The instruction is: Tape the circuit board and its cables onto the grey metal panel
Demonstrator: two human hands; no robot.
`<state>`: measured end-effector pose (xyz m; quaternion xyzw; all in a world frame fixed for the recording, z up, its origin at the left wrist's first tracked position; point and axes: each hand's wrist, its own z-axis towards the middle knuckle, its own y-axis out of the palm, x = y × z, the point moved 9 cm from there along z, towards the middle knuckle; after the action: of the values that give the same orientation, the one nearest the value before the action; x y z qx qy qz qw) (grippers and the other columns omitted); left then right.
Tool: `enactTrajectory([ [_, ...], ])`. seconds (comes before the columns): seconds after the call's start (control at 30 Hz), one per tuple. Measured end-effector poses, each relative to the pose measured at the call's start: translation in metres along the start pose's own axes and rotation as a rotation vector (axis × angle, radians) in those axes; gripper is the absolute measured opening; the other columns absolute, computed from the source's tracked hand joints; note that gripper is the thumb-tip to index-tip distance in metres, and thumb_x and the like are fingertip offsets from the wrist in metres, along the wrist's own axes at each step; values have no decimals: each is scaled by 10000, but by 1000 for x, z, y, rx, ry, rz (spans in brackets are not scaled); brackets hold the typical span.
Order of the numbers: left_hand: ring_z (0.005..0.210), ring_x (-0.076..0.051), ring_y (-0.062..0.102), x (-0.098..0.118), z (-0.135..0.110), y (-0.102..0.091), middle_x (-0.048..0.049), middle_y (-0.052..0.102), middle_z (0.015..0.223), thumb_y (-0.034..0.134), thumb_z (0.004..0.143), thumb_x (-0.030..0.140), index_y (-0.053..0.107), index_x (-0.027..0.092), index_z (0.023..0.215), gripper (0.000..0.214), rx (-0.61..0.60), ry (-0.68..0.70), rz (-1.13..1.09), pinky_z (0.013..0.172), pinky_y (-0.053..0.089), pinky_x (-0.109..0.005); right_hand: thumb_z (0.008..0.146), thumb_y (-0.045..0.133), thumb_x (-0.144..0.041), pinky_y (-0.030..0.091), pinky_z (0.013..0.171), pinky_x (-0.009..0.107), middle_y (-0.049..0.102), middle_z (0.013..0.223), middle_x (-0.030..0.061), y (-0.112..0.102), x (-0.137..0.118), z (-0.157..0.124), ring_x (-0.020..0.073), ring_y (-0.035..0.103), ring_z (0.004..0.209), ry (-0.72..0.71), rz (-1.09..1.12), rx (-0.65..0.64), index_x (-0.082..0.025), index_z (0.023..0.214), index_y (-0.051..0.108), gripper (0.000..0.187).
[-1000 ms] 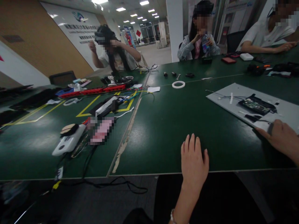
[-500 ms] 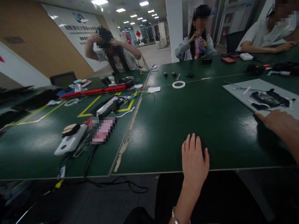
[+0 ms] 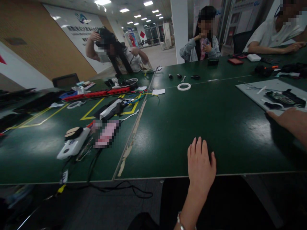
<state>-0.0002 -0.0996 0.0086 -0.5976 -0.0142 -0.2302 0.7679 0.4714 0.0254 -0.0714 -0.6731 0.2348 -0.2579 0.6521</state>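
Observation:
My left hand (image 3: 201, 163) lies palm down on the dark green table (image 3: 168, 127) near its front edge, fingers stretched forward, holding nothing. At the right, my right hand (image 3: 292, 123) is at the front edge of a flat light-grey board (image 3: 254, 91), with its thumb pointing left along the edge. The other fingers are partly hidden, but the hand appears to grip the board. On the board sit an opened black device with a bare circuit board (image 3: 285, 98), a dark oval piece (image 3: 273, 105) and thin wires.
A roll of white tape (image 3: 184, 87) and a small wrench (image 3: 183, 78) lie farther back. To the left are a pink-screened phone (image 3: 107, 134), a white power bank (image 3: 73, 145), cables and a red power strip (image 3: 98, 94). Several people sit across the table.
The grey board has slid to the right together with my right hand. My left hand stays in place. The person at the far left has lowered one arm from their head.

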Motion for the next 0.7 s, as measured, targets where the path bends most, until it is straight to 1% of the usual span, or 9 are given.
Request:
enactTrajectory([
  [0.1,1387,-246,366,0,0,0,-91,455,1457,368,980,328,457,155,1356,423,-5,-5,-3,1105,403,-490,758,231,-869,287,839,515,473,1215,329,0,5,2,439,438,1151,84,36,-67,23,1326,510,1093],
  [0.23,1397,-237,350,-1,-1,0,-81,447,1465,370,980,330,452,157,1363,428,-16,-17,-9,1123,384,-478,776,243,-851,264,856,502,468,1248,308,-1,4,7,423,418,1180,72,29,-75,-2,1304,546,1045],
  [0.33,1399,-229,346,-1,0,1,-74,443,1469,372,980,332,448,161,1368,431,-21,-25,-15,1131,375,-466,769,207,-872,274,873,496,473,1266,283,0,6,12,414,416,1187,65,6,-70,-21,1296,562,1062],
  [0.4,1396,-227,348,-2,0,1,-73,445,1468,381,977,329,452,161,1363,427,-19,-28,-17,1135,372,-461,774,221,-867,286,903,498,476,1282,264,1,9,17,403,419,1195,84,-31,-73,-42,1295,569,1035],
  [0.47,1395,-232,350,-1,0,2,-78,449,1464,389,973,322,461,158,1355,421,-15,-25,-21,1135,368,-465,772,270,-853,298,936,509,482,1294,244,2,12,24,397,427,1194,96,-69,-92,-66,1284,579,989],
  [0.57,1393,-239,353,-1,0,2,-86,454,1459,390,972,320,468,153,1347,418,-9,-17,-26,1131,371,-475,723,357,-865,317,947,539,495,1280,242,5,20,34,414,433,1187,99,-65,-123,-83,1266,585,979],
  [0.63,1392,-235,355,0,0,2,-85,454,1460,386,974,326,464,155,1351,421,-10,-16,-25,1128,377,-470,676,408,-884,328,932,566,508,1256,243,10,27,38,430,447,1161,72,-21,-163,-103,1243,591,981],
  [0.7,1393,-230,355,0,0,2,-81,451,1462,384,976,330,460,157,1355,424,-12,-18,-20,1129,378,-464,652,421,-898,310,927,619,506,1257,238,16,34,37,451,459,1127,17,25,-182,-129,1220,592,971],
])
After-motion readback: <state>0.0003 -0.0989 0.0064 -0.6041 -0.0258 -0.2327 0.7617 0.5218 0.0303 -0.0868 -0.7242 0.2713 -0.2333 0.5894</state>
